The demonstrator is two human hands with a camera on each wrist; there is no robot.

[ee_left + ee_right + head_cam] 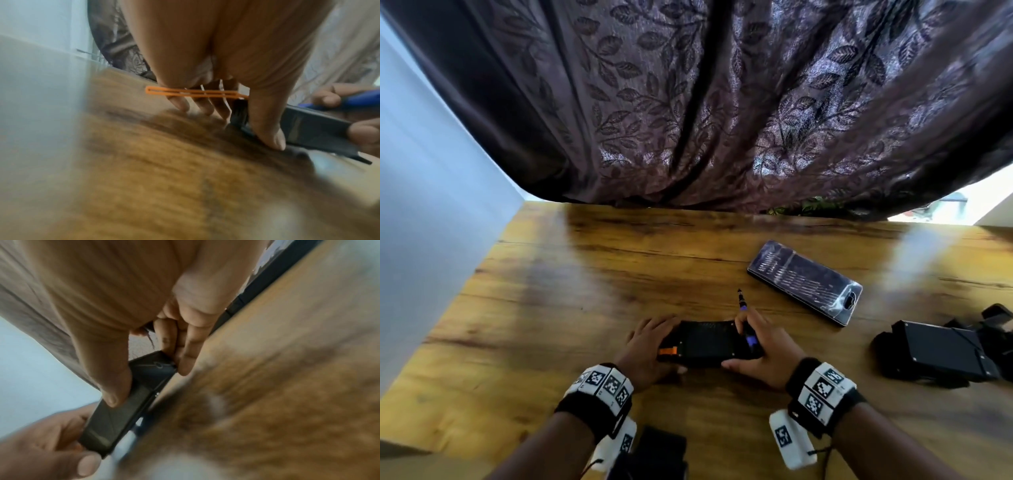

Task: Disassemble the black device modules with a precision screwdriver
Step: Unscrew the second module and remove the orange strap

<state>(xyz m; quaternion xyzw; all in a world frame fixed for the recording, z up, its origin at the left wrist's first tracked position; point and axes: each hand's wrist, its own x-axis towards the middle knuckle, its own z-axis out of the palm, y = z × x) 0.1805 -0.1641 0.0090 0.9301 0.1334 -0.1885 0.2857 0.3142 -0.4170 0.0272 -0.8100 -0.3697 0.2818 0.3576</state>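
A flat black device module lies on the wooden table, held at both ends. My left hand grips its left end, thumb on the near edge and fingers behind, beside an orange tab that sticks out. My right hand pinches the right end between thumb and fingers. The same hand also holds the precision screwdriver, whose blue-purple handle runs through the fingers with the dark tip pointing away from me. The module's underside is hidden.
A closed screwdriver bit case lies behind and to the right. More black modules sit at the right edge. Another black object is at the table's near edge between my arms. A patterned curtain hangs behind the table.
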